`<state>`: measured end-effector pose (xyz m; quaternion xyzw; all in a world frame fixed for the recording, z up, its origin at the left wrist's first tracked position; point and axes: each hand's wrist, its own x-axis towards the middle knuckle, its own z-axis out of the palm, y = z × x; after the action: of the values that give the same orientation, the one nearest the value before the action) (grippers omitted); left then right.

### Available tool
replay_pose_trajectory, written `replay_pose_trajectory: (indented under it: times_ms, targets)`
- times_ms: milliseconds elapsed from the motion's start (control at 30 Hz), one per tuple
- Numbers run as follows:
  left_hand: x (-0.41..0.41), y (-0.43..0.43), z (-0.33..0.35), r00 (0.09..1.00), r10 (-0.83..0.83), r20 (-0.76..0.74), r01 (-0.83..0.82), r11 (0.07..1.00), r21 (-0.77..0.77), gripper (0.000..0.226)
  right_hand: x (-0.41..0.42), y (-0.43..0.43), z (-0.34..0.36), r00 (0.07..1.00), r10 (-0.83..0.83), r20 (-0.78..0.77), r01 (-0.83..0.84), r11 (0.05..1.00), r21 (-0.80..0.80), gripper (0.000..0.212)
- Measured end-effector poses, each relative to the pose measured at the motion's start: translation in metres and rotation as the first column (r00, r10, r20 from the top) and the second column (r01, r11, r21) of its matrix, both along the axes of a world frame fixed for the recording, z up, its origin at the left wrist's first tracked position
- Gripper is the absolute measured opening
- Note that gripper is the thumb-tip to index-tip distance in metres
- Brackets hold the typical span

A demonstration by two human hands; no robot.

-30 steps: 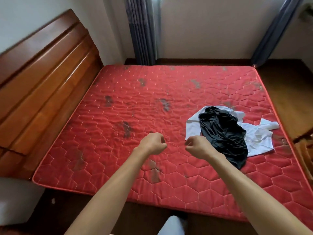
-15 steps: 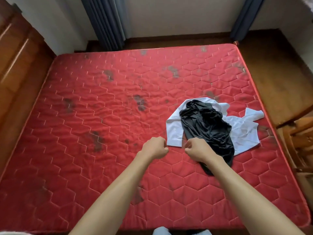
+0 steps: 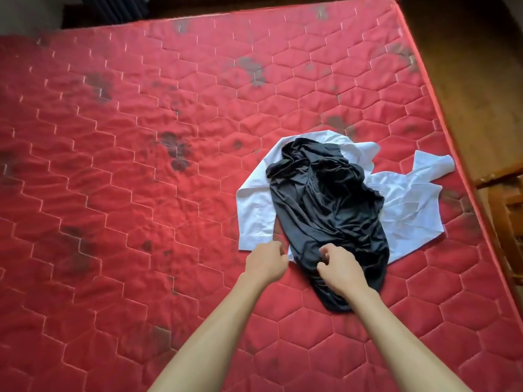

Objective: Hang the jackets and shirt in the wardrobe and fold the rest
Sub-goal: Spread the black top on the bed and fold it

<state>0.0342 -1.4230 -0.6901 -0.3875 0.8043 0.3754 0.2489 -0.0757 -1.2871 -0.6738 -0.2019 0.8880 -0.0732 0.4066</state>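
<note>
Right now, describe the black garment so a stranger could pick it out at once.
Look at the red quilted mattress with hexagon stitching; toward its right side is a small heap of clothes. The crumpled black soft-fabric garment lies on top of a spread white shirt, the only dark piece there.

Red quilted mattress (image 3: pixel 135 193) filling the view, dark stains (image 3: pixel 175 148) scattered across it, wooden floor (image 3: pixel 467 52) on the right, wooden furniture (image 3: pixel 506 202) at the edge

Stained red quilted mattress (image 3: pixel 141 165) with a white shirt (image 3: pixel 404 205) and, over it, a crumpled black garment (image 3: pixel 325 199)
</note>
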Motion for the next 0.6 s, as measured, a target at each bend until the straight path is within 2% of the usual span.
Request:
replay_pose_trajectory:
  times_ms: [133, 233, 300, 367, 467, 533, 600]
  targets:
    - [-0.024, 0.009, -0.057, 0.992, 0.125, -0.027, -0.123, 0.99, 0.067, 0.03, -0.016, 0.004, -0.054, 0.998, -0.055, -0.036, 0.056, 0.997, 0.046, 0.069]
    - [-0.039, 0.021, -0.086, 0.978, 0.196, -0.069, -0.183, 0.971, 0.154, 0.047, -0.021, 0.007, -0.081, 0.997, 0.004, -0.08, 0.001, 0.998, 0.063, 0.085]
    - [-0.047, 0.03, -0.097, 0.972, 0.22, -0.085, -0.197, 0.955, 0.22, 0.057, -0.024, 0.009, -0.098, 0.996, -0.017, -0.09, 0.02, 0.999, 0.041, 0.088]
    - [-0.052, 0.037, -0.105, 0.974, 0.209, -0.091, -0.183, 0.955, 0.231, 0.049, -0.031, 0.011, -0.109, 0.997, -0.033, -0.075, 0.039, 0.996, 0.083, 0.075]
    - [-0.047, 0.041, -0.11, 0.966, 0.235, -0.106, -0.206, 0.951, 0.231, 0.019, -0.035, 0.015, -0.112, 0.997, -0.043, -0.063, 0.051, 0.991, 0.126, 0.035]
    - [-0.041, 0.04, -0.1, 0.95, 0.287, -0.125, -0.245, 0.929, 0.278, 0.01, -0.033, 0.015, -0.103, 0.995, -0.101, -0.001, 0.101, 0.993, 0.058, 0.02]
    - [-0.04, 0.034, -0.077, 0.895, 0.43, -0.118, -0.352, 0.844, 0.404, 0.014, -0.027, 0.01, -0.08, 0.981, -0.161, 0.106, 0.169, 0.983, -0.074, 0.018]
